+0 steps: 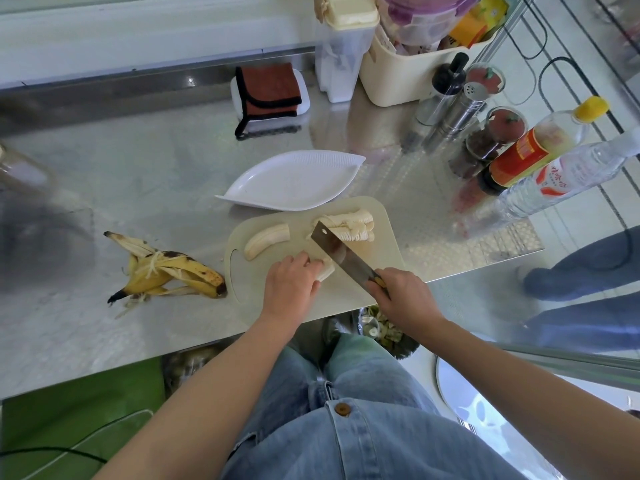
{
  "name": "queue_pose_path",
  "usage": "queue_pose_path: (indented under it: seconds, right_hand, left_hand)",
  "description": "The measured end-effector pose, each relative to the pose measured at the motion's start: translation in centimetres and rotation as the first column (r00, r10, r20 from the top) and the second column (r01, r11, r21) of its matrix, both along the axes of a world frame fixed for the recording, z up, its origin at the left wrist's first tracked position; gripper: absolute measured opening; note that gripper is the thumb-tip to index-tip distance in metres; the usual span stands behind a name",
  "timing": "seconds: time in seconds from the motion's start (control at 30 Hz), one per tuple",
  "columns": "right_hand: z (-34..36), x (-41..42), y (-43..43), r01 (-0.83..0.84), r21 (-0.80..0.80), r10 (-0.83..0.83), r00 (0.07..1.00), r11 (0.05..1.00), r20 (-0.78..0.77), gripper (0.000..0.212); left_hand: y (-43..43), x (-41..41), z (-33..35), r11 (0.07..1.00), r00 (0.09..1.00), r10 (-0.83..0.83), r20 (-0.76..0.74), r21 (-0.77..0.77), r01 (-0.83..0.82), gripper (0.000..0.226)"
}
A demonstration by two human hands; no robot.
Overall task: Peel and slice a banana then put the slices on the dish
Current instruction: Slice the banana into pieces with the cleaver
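Past denim jeans (346, 431), left hand (289, 284) curls onto pale banana piece (327, 268); right hand (401, 296) clenches flat steel knife (337, 252) beside its fingertips.

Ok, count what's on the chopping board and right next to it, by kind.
Unsliced banana pieces: 2, a loose piece and a held piece
Piles of slices: 1
Knife: 1
Dish: 1
Peel: 1
Total: 6
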State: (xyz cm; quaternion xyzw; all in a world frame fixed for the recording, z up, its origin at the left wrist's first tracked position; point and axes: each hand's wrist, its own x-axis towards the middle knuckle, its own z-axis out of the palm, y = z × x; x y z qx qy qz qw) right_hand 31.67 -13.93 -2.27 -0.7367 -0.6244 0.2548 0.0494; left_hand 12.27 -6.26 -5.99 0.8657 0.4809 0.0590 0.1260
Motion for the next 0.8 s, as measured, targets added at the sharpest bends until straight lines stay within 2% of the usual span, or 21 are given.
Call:
queue_pose_path:
  seconds: [0.6, 0.8]
  right_hand:
    - [-0.21, -0.82, 0.24, -0.017, -0.104, 0.021, 0.999, 0.994, 0.035, 0.028]
    - [0.01, -0.41, 0.15, 0.01, -0.048, -0.01, 1.0, 0.999, -0.001, 0.031]
  left_hand:
    - [-0.08, 0.09, 0.23, 1.0, 0.999, 0.006, -0.039, -0.013, -0.006, 0.032]
    - [-0.06, 0.06, 0.19, 1.0, 1.0, 0.007, -0.023, -0.011, -0.007, 0.034]
